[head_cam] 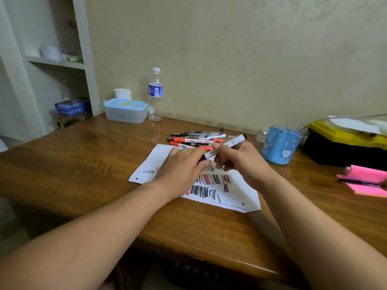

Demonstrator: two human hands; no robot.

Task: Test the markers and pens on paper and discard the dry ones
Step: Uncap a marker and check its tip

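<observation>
While right hand point(238, 162) grips the marker point(230, 143), left hand point(182, 164) pinches its end.

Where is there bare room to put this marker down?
Bare wood lies left of the paper, up to the lidded box, and along the near edge of the desk. Crowded: the pen pile behind the paper, and right by the blue holder.

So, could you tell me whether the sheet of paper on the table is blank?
No, the paper bears rows of black and red pen strokes.
</observation>
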